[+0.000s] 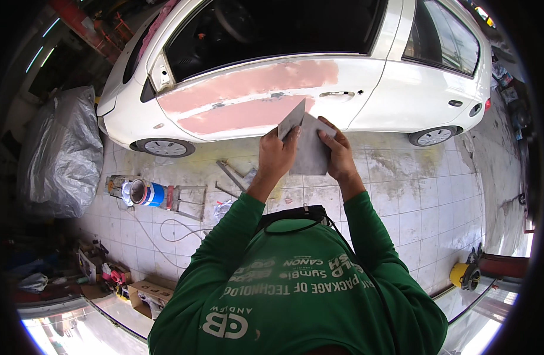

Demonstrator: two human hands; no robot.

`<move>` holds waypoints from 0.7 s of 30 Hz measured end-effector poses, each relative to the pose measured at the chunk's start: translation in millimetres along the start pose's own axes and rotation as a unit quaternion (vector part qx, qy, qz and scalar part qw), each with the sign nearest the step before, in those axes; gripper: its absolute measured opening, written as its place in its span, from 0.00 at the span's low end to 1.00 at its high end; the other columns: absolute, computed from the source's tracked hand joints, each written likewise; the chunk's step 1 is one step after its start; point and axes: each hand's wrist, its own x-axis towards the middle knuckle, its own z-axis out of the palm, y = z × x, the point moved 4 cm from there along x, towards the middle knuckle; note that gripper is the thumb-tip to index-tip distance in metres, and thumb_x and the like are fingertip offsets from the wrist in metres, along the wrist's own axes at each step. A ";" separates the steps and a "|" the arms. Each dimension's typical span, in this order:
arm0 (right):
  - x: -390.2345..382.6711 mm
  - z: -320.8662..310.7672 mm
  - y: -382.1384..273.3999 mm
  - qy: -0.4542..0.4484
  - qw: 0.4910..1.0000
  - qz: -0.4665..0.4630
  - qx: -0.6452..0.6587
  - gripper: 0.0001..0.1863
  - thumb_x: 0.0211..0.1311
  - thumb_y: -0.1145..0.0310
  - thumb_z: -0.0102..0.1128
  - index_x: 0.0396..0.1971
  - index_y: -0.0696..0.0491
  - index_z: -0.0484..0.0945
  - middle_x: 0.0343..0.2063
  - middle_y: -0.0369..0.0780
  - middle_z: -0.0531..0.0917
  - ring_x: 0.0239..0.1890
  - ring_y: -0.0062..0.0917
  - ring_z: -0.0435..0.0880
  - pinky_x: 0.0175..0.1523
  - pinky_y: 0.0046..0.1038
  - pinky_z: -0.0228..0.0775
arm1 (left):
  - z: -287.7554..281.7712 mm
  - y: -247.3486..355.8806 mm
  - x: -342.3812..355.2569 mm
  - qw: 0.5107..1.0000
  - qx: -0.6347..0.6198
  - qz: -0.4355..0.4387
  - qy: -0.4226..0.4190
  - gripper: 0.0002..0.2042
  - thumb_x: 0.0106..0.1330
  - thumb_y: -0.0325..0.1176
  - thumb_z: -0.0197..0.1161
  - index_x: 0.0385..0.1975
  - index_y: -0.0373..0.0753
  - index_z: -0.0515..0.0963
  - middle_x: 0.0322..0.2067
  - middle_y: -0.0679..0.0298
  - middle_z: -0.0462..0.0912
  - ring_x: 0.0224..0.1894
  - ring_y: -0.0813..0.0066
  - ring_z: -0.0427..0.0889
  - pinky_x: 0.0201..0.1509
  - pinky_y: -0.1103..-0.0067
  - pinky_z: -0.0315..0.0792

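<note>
Both hands are closed on flat tools held up in front of the chest: the left hand (276, 155) has its grip shut on a thin grey metal spreader blade (291, 119), tilted with its edge down against a larger flat grey square board (311, 151), which the right hand (339, 155) pinches by its right side, fingers on the face. Blade and board touch near the board's upper left corner; whether any filler lies between them cannot be told.

Both are held only at their edges, in the air over hard floor, so a slackened pinch or a hard scrape could, I judge, twist the board out of the right hand, or drop paste onto the green long sleeves (366, 228). The blade's corner sits close to the left fingers, so a slip could nick them.

Ahead stands a white hatchback car (402, 89), its front door and wing patched with broad pink filler areas (248, 94). Underfoot is a pale tiled floor (426, 201), stained and wet-looking. On it to the left lie a blue-and-white tin (146, 193), metal brackets (233, 176) and a thin cable; farther left is something under a grey plastic cover (62, 151), and cardboard boxes (148, 294) with small clutter sit at lower left.
</note>
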 end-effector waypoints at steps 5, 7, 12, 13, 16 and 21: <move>22.7 21.2 16.4 0.012 0.997 -0.035 0.067 0.41 0.77 0.38 0.41 0.78 0.47 0.49 0.75 0.45 0.59 0.69 0.39 0.68 0.70 0.44 0.61 | 30.0 39.1 -8.0 0.998 0.006 0.003 -0.059 0.13 0.71 0.36 0.62 0.42 0.30 0.81 0.35 0.49 0.85 0.38 0.45 0.85 0.42 0.63 0.78; 29.3 21.1 3.4 0.044 0.995 -0.002 0.084 0.56 0.62 0.19 0.35 0.77 0.50 0.54 0.75 0.42 0.60 0.69 0.42 0.68 0.67 0.41 0.62 | 30.5 48.5 -24.6 0.995 0.012 0.067 -0.074 0.11 0.67 0.32 0.64 0.44 0.33 0.81 0.36 0.50 0.85 0.39 0.46 0.85 0.42 0.63 0.78; 28.0 14.3 -3.4 -0.017 0.995 0.023 0.099 0.58 0.60 0.15 0.27 0.69 0.54 0.65 0.67 0.40 0.72 0.66 0.38 0.73 0.57 0.34 0.69 | 29.1 46.4 -42.9 0.990 0.049 0.091 -0.098 0.12 0.64 0.27 0.63 0.47 0.36 0.82 0.38 0.49 0.85 0.39 0.47 0.85 0.42 0.63 0.80; 22.9 20.5 0.5 -0.048 0.995 0.029 0.081 0.58 0.60 0.16 0.25 0.69 0.55 0.65 0.67 0.41 0.73 0.66 0.38 0.73 0.58 0.35 0.69 | 29.2 41.2 -34.5 0.992 0.059 0.076 -0.082 0.12 0.64 0.27 0.63 0.46 0.36 0.82 0.38 0.49 0.85 0.39 0.47 0.85 0.42 0.62 0.80; 9.7 35.4 12.8 -0.062 0.997 -0.028 0.037 0.46 0.74 0.30 0.30 0.71 0.57 0.61 0.69 0.46 0.69 0.69 0.38 0.69 0.74 0.40 0.58 | 28.4 18.2 -7.9 0.997 0.064 0.025 -0.029 0.10 0.65 0.28 0.62 0.43 0.33 0.82 0.35 0.46 0.85 0.37 0.43 0.85 0.41 0.60 0.79; 6.0 37.0 2.8 -0.101 0.993 -0.024 0.048 0.42 0.77 0.38 0.40 0.74 0.58 0.56 0.71 0.45 0.66 0.73 0.35 0.63 0.77 0.37 0.51 | 32.9 8.1 0.8 0.997 0.059 0.007 -0.045 0.10 0.65 0.29 0.62 0.42 0.33 0.82 0.34 0.45 0.85 0.35 0.41 0.84 0.41 0.60 0.79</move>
